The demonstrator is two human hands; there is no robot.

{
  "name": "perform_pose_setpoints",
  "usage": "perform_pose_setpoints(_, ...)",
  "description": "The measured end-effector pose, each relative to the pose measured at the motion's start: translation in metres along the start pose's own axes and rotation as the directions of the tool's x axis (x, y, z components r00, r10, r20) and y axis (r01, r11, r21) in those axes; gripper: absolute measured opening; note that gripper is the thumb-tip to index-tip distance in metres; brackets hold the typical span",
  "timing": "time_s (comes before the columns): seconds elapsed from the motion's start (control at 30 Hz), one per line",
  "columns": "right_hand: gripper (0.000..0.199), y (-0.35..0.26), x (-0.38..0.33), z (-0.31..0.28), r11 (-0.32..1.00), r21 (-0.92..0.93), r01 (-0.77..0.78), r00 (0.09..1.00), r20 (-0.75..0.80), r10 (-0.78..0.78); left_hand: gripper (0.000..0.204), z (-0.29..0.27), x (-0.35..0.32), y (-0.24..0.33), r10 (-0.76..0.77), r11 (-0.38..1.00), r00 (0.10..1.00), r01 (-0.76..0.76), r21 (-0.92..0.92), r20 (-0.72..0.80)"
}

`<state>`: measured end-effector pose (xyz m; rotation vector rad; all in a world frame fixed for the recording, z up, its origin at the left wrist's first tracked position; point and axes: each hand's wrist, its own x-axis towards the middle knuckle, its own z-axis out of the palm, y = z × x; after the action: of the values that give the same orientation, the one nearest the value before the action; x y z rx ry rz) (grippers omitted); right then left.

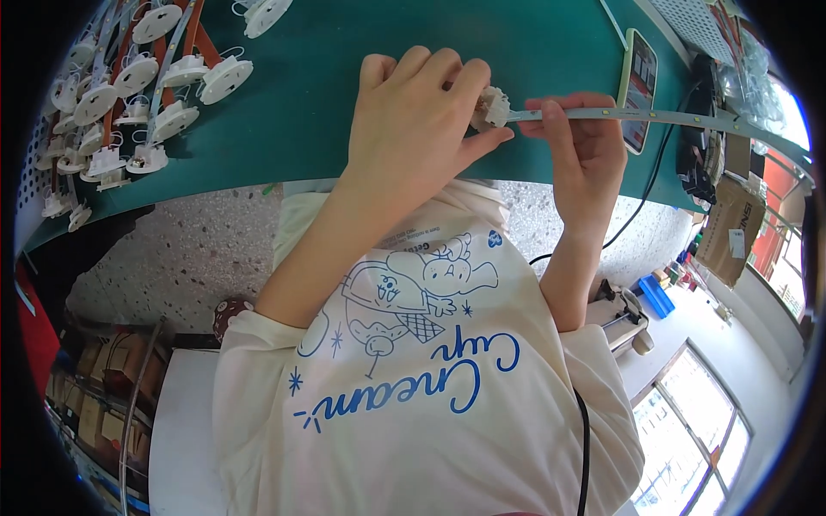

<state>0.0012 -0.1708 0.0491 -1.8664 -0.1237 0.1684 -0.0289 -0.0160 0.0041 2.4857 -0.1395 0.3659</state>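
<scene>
Above the green table, my left hand (422, 112) is closed around a small white plastic fitting (493, 108), its back turned up so that part of the fitting is hidden. From that fitting a narrow white LED strip (671, 117) runs off to the right. My right hand (583, 150) pinches this strip between thumb and fingers, a short way from the fitting. Small yellowish LEDs dot the strip, which bends away toward the right rim of the view.
Several strips with round white plastic fittings (95, 105) are heaped at the table's left. Another fitting (262, 15) lies at the far edge. A phone (638, 90) rests on the green table (292, 103) beyond my right hand, near a black cable (658, 168). Farther right is a cardboard box (730, 232).
</scene>
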Motion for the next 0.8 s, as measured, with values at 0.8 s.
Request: perform_pose_setpoints(0.8, 0.019, 0.001, -0.008, 0.010, 0.965, -0.212, 0.153, 0.984, -0.054, -0.168, 0.040, 0.004, 0.000, -0.001, 0.048, 0.989, 0.991, -0.065, -0.132, -0.126)
